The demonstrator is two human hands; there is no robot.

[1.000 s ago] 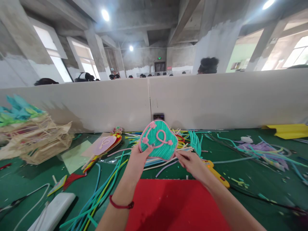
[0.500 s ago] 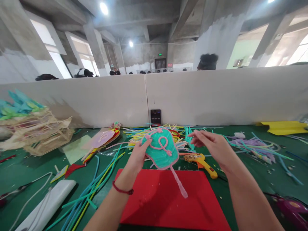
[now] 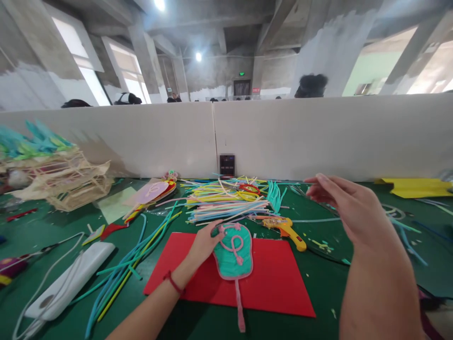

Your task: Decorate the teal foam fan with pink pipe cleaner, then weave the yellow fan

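Note:
My left hand [image 3: 207, 241] pinches the upper left edge of a turquoise hand fan [image 3: 228, 262] with a pink rim, a pink looped cord on its face and a pink handle. The fan is over a red board [image 3: 279, 278], its handle pointing toward me past the near edge. My right hand [image 3: 347, 203] is raised to the right, above the table, fingers loosely bent; I see nothing in them. Below and left of it is a yellow hot glue gun [image 3: 288, 233]. Behind the fan are piled coloured pipe cleaners [image 3: 226, 203] with red-handled scissors [image 3: 252, 190] on top.
At left stand a stick-framed model [image 3: 78, 182], a lilac fan [image 3: 152, 192] and a white power strip [image 3: 71, 278] with cables. Long pipe cleaners [image 3: 136, 269] lie beside the red board. A white partition [image 3: 159, 137] closes the table's back; a yellow sheet [image 3: 414, 187] is far right.
My left hand has lowered the fan toward the red board, its handle swinging to point nearer me. My right hand has moved right, away from the turquoise pipe cleaners. The red board has shifted left.

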